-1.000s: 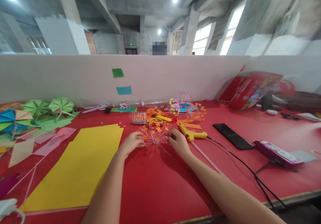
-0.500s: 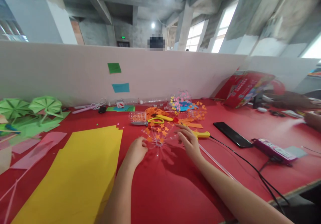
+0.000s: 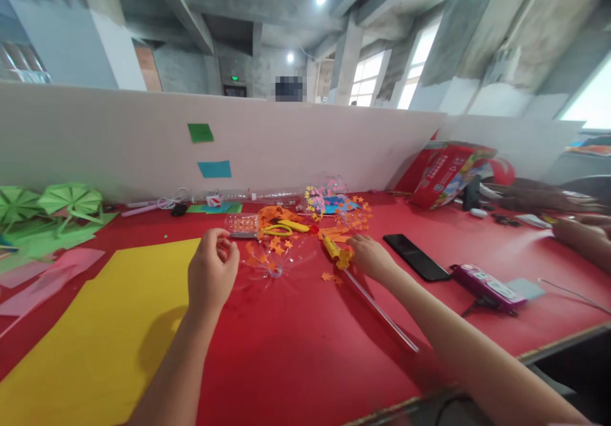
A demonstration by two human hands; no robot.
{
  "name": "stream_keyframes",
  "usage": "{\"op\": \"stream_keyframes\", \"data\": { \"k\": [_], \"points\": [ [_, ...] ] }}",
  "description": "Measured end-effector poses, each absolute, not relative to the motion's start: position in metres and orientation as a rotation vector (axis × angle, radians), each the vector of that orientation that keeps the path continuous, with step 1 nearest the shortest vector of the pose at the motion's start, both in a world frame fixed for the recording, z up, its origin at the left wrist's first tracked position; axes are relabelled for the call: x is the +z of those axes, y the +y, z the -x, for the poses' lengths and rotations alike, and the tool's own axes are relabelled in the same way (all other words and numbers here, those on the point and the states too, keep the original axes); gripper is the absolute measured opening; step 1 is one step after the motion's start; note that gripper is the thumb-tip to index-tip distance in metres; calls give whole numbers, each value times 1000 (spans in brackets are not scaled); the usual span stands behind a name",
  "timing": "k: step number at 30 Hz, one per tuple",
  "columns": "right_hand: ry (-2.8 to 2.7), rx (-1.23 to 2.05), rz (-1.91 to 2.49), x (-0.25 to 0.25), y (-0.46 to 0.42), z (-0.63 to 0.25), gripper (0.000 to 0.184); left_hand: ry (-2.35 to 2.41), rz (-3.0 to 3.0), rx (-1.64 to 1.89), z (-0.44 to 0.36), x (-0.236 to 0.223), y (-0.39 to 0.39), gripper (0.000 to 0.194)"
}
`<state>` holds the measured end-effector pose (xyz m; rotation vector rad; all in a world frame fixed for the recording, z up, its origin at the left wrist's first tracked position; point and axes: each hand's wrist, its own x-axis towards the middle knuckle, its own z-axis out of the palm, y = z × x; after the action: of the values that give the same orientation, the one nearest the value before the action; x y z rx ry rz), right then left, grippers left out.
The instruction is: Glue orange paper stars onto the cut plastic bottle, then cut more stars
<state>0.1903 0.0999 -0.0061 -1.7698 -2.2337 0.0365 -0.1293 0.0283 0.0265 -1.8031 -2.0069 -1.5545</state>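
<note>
My left hand (image 3: 212,272) hovers above the red table (image 3: 296,349), its fingers curled with thumb against forefinger; whether it pinches anything I cannot make out. Just to its right lies a clear plastic ornament with orange stars (image 3: 270,259) on the table, apart from the hand. My right hand (image 3: 371,255) reaches further right and closes around the back of a yellow glue gun (image 3: 334,251), whose nozzle points away to the left. A few loose orange stars (image 3: 330,277) lie beside the gun.
A yellow paper sheet (image 3: 95,330) covers the near left. Green paper fans (image 3: 71,200) sit far left. Yellow scissors (image 3: 281,227), a clear stick (image 3: 382,311), a black phone (image 3: 416,257), a purple box (image 3: 484,284) and a red carton (image 3: 446,171) lie around. Another person's hand (image 3: 582,235) rests far right.
Both hands left the star ornament. My left hand rose and curled shut. My right hand moved right and took the glue gun. The view swung rightwards.
</note>
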Motion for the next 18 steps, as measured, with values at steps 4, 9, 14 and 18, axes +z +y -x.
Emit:
{"op": "stream_keyframes", "data": {
  "k": [4, 9, 14, 18],
  "points": [
    [-2322, -20, 1831, -18, 99, -201, 29, -1656, 2333, -1329, 80, 32, 8, 13],
    [-2340, 28, 1762, -26, 106, -195, 30, -1424, 2935, -466, 17, 19, -6, 21],
    [-2272, 189, 1577, -30, 114, -190, 29, -1623, 2904, -566, -16, -7, 10, 27],
    [-2099, 268, 1416, -31, 113, -189, 23, -1725, 2815, -576, -35, -22, 25, 26]
  ]
}}
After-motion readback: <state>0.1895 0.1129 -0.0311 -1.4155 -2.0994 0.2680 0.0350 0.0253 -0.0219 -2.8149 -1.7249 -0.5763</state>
